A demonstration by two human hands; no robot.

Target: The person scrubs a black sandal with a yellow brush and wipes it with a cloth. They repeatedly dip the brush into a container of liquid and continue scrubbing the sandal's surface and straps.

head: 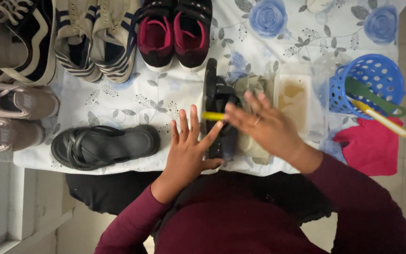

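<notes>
Black strappy sandal (217, 101), on edge: left hand (190, 150) steadies it, fingers loose; right hand (264, 124) grasps yellow brush (212, 115). Matching sandal (104, 146) leftward untouched.

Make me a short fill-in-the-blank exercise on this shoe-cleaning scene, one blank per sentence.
1. The left hand steadies a black ____ standing on its edge on the floral cloth.
2. The right hand holds a thin brush with a ____ handle.
3. The blue perforated plastic basket sits above a folded ____ cloth.
4. A second black woven-strap sandal lies flat to the ____ of the left hand.

Missing words: sandal; yellow; pink; left
</notes>
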